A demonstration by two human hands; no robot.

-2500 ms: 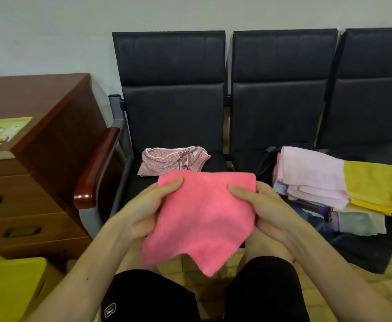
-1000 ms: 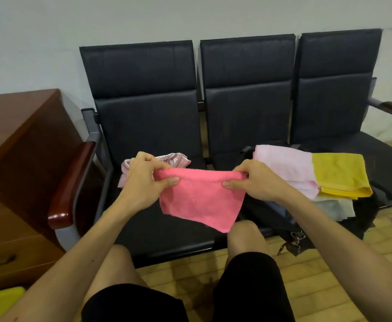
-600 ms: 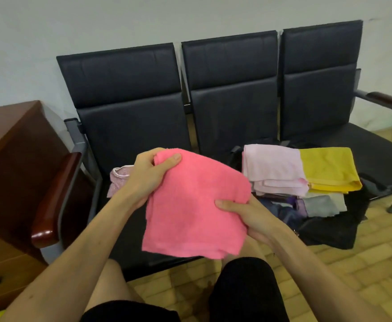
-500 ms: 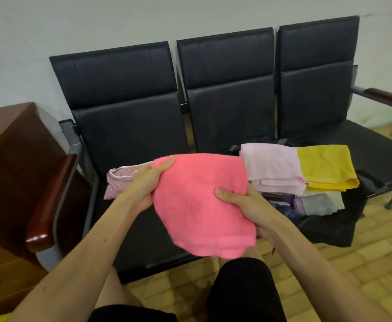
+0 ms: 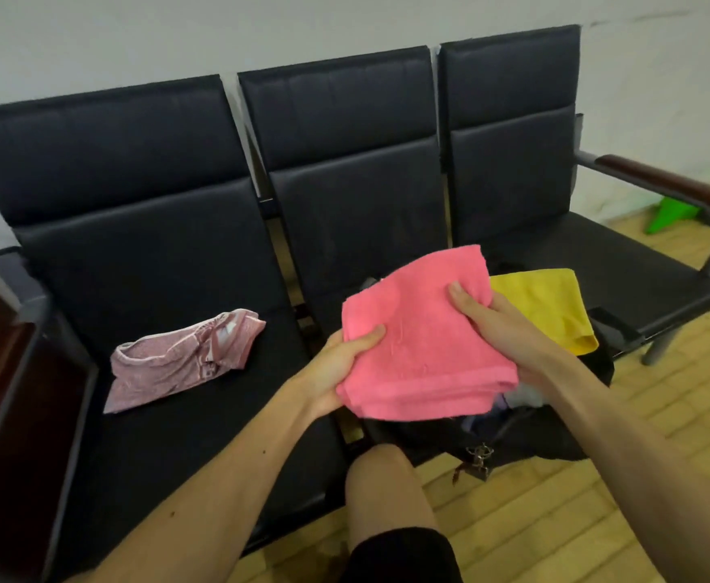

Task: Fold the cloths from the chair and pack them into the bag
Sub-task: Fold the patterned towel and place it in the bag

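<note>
Over bag (image 5: 549, 433): yellow cloth (image 5: 542, 307), prob. blocking.

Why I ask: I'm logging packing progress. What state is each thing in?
black bag, open.
pink towel, folded, held over the bag.
left hand, gripping the towel.
right hand, gripping the towel.
yellow towel, folded, lying atop the bag.
pink patterned garment, lying on the left seat.

Bright pink terry cloth (image 5: 425, 338), yellow folded towel (image 5: 542, 307) beside it, pale pink patterned, perhaps speckled, garment (image 5: 181, 357) left.
</note>
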